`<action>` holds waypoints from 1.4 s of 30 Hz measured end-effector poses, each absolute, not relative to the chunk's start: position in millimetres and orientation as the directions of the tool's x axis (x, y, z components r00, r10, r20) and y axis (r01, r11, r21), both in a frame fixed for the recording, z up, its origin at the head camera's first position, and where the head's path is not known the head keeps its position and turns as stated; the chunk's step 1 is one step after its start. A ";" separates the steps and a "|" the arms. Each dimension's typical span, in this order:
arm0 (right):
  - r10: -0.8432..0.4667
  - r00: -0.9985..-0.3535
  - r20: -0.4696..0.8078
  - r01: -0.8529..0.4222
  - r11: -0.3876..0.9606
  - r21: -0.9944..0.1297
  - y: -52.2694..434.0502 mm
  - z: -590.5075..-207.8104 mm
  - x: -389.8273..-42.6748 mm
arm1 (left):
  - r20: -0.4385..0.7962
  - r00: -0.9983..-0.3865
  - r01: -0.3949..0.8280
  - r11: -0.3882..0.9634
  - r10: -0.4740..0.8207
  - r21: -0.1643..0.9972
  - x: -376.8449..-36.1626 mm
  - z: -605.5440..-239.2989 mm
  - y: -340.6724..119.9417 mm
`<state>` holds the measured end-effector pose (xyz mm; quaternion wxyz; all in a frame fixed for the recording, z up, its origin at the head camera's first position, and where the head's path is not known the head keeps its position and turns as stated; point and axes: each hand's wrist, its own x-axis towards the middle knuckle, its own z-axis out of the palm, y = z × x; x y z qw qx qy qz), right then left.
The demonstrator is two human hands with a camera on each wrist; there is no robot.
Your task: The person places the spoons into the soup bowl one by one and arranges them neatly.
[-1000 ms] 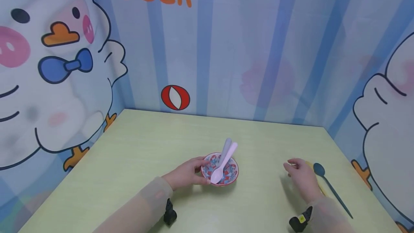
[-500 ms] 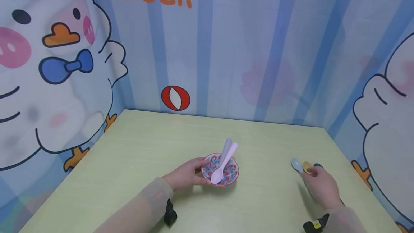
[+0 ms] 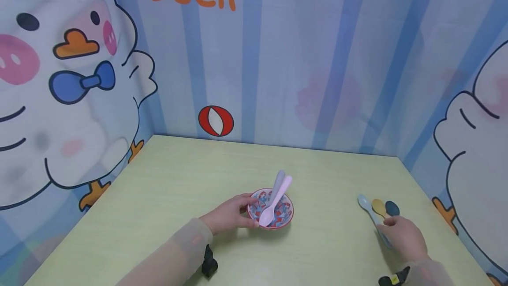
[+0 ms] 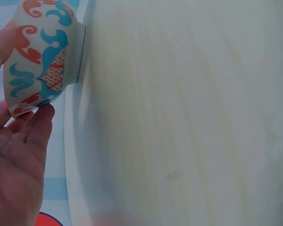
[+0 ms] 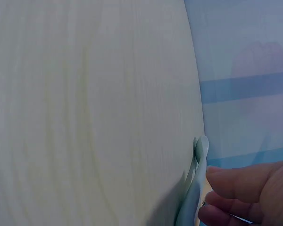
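My left hand [image 3: 229, 213] grips the near-left rim of a small red-and-blue patterned bowl [image 3: 284, 213], which sits on the table. In the left wrist view, thumb and fingers hold the outer wall of the bowl [image 4: 37, 52]. A pink spoon [image 3: 267, 216] and a lilac spoon [image 3: 277, 183] lean in it, handles to the far right. At the right, my right hand [image 3: 405, 235] is over the handles of a yellow spoon [image 3: 379, 206] and a dark blue spoon [image 3: 392, 208], beside a light blue spoon [image 3: 366, 205]. Whether its bent fingers pinch a handle is hidden.
The pale yellow table [image 3: 190, 167] ends at a striped blue curtain [image 3: 274, 56] behind. Printed duck figures [image 3: 71, 131] flank both sides. A small black device [image 3: 209, 263] is at the left wrist and another [image 3: 393, 280] at the right.
My right hand has moved rightward and toward me, uncovering the light blue spoon and then the heads of the yellow and dark blue spoons. My left hand and the bowl stay put.
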<state>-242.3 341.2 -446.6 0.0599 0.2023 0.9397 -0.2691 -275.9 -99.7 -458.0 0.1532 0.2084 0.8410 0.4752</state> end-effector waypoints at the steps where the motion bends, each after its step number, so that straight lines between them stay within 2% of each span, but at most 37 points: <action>1: 0.343 -0.912 -0.224 0.409 0.780 -0.473 341.9 -447.3 -241.9 | -0.058 -0.866 0.207 0.461 0.497 0.863 -276.0 -458.3 -99.6; 12: 0.310 -0.920 -0.239 0.386 0.817 -0.428 344.6 -453.0 -243.8 | -0.073 -0.868 0.192 0.468 0.491 0.863 -276.1 -458.7 -99.7; 27: 0.305 -0.921 -0.244 0.386 0.800 -0.458 341.5 -452.7 -244.4 | -0.068 -0.865 0.195 0.458 0.497 0.867 -277.9 -461.1 -100.4; 42: 0.240 -0.935 -0.261 0.341 0.812 -0.475 343.7 -454.0 -243.4 | -0.074 -0.865 0.187 0.454 0.497 0.871 -279.2 -463.0 -101.0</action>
